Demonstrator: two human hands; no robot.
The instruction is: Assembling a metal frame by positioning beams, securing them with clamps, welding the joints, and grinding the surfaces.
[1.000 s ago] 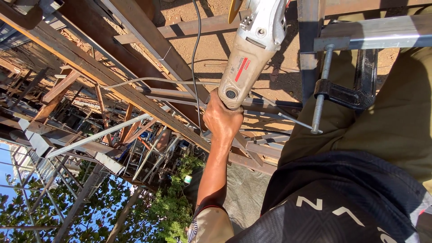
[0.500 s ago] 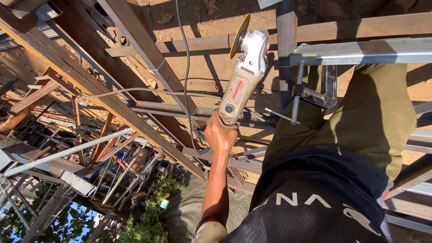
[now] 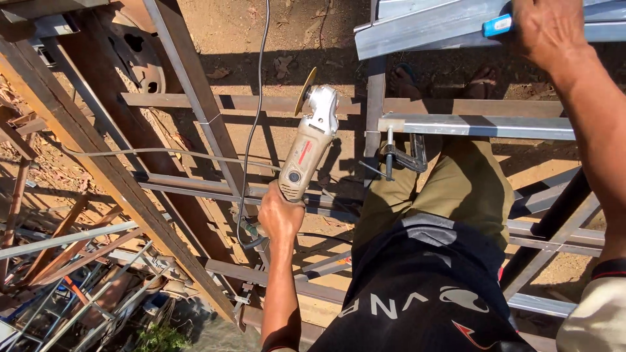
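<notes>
Angle grinder [image 3: 306, 150] hangs from my left hand [image 3: 280, 215], which is clenched round the rear grip so the tool points away from me, its thin yellowish disc [image 3: 304, 91] edge-on and touching no metal. Judging from that, no cut is under way; the steel channel [image 3: 456, 19] above shows no fresh cut that I can make out. My right hand [image 3: 544, 29] rests closed over the channel's upper edge, next to a small blue piece [image 3: 497, 26]. Grey steel, folded and smooth, catches the sun. Below, a dark clamp [image 3: 401, 156] grips a flat galvanised bar [image 3: 476, 126]. Rusty brown beams [image 3: 104, 163] slant across dry sandy ground [image 3: 313, 26].
</notes>
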